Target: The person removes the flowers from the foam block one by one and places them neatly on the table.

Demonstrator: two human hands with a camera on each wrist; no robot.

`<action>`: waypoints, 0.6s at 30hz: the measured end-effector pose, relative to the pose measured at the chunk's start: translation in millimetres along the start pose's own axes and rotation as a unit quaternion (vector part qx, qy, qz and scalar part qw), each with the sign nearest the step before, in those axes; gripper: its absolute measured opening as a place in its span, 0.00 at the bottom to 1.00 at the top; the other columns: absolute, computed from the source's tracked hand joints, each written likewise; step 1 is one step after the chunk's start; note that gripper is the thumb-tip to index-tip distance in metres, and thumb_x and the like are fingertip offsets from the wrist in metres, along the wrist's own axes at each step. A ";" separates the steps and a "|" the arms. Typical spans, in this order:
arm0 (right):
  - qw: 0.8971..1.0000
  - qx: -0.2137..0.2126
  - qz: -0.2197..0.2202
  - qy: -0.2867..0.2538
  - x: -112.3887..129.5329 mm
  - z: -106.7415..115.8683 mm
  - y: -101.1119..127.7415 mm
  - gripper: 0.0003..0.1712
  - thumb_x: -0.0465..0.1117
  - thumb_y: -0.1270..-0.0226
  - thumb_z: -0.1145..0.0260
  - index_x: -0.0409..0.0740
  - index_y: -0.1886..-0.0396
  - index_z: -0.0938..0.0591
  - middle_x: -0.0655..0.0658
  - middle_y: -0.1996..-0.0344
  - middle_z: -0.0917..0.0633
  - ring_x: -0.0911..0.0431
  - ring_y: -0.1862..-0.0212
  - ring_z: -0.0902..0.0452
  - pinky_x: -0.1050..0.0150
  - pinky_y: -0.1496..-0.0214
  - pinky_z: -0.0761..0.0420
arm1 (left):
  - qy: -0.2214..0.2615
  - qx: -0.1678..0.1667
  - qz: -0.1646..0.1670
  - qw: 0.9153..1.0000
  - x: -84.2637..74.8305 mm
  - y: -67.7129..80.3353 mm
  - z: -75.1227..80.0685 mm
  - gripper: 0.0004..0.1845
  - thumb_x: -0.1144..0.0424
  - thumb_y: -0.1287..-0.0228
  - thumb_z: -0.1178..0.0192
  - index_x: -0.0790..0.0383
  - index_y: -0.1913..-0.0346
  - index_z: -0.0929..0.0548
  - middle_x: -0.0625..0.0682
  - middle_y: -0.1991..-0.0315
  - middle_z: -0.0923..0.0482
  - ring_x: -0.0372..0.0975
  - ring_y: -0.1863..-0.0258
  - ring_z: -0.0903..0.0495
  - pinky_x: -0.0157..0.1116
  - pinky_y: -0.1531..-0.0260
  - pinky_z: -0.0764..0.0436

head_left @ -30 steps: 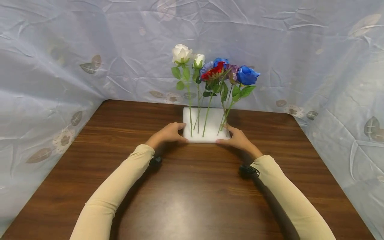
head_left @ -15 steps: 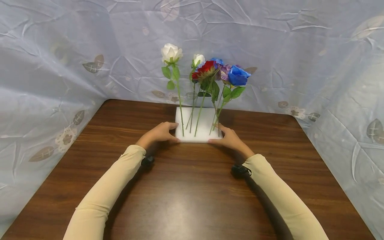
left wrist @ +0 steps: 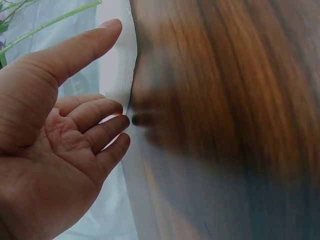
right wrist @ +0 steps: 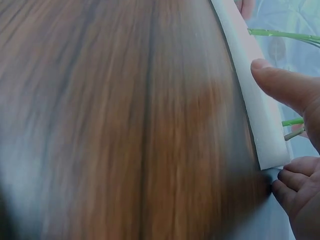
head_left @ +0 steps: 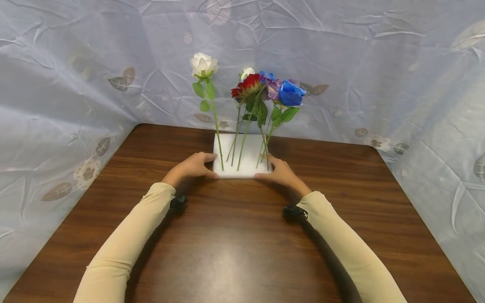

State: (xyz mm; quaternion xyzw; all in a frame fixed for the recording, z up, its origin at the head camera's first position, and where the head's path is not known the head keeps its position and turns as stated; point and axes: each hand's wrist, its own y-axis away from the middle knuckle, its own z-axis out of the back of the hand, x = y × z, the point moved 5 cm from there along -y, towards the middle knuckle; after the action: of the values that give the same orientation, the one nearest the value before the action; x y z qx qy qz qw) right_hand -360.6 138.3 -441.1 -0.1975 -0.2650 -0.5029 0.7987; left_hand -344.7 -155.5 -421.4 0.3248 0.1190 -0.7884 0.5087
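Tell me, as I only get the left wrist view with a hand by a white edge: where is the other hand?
Observer: The right hand touches the right end of that white block.
Visitor: And what are those green stems at the top of my picture?
Observer: They belong to flowers rising from the block, with white, red, purple and blue heads.
Visitor: Are the heads all bunched together?
Observer: No, a white rose stands apart at the left, its stem leaning outward.
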 end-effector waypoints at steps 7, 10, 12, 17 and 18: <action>1.000 -0.001 0.007 -0.001 14.0 -11.5 -10.1 0.51 0.59 0.43 0.22 0.51 0.22 0.31 0.39 0.23 0.33 0.43 0.23 0.37 0.46 0.22 0.33 | -0.001 -0.004 0.012 1.000 15.9 7.7 9.0 0.50 0.56 0.41 0.24 0.73 0.23 0.39 0.66 0.25 0.37 0.55 0.24 0.37 0.52 0.23 0.39; 1.000 -0.002 0.008 -0.001 20.2 -16.5 -14.7 0.51 0.59 0.43 0.22 0.50 0.22 0.31 0.40 0.23 0.33 0.44 0.22 0.37 0.48 0.22 0.34 | 0.004 -0.005 0.015 1.000 22.0 11.7 13.7 0.50 0.56 0.42 0.24 0.72 0.23 0.39 0.66 0.25 0.37 0.56 0.23 0.37 0.52 0.23 0.39; 1.000 -0.001 0.010 0.000 24.7 -20.0 -18.2 0.51 0.59 0.43 0.22 0.49 0.22 0.32 0.39 0.24 0.32 0.43 0.23 0.37 0.48 0.22 0.33 | 0.005 -0.007 0.017 1.000 26.7 14.6 17.3 0.50 0.56 0.42 0.23 0.72 0.23 0.39 0.66 0.25 0.37 0.56 0.24 0.37 0.53 0.23 0.39; 1.000 0.006 0.011 0.000 37.3 -29.2 -26.2 0.53 0.59 0.43 0.22 0.46 0.22 0.33 0.36 0.24 0.33 0.42 0.23 0.36 0.47 0.23 0.33 | 0.012 -0.005 0.023 1.000 38.4 22.6 26.8 0.50 0.58 0.41 0.24 0.73 0.23 0.40 0.67 0.24 0.39 0.57 0.23 0.38 0.54 0.23 0.39; 1.000 0.008 0.010 0.000 39.8 -31.2 -27.5 0.53 0.59 0.43 0.22 0.45 0.22 0.33 0.36 0.24 0.33 0.42 0.23 0.36 0.47 0.23 0.32 | 0.012 -0.004 0.024 1.000 40.3 24.5 28.8 0.50 0.58 0.41 0.24 0.73 0.23 0.40 0.67 0.24 0.40 0.57 0.23 0.39 0.55 0.23 0.40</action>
State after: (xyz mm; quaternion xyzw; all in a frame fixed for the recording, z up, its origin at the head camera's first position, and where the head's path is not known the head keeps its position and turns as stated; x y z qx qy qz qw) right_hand -364.5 80.9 -439.3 -0.1944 -0.2671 -0.4924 0.8052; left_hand -345.4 -210.7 -421.5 0.3354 0.1206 -0.7714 0.5271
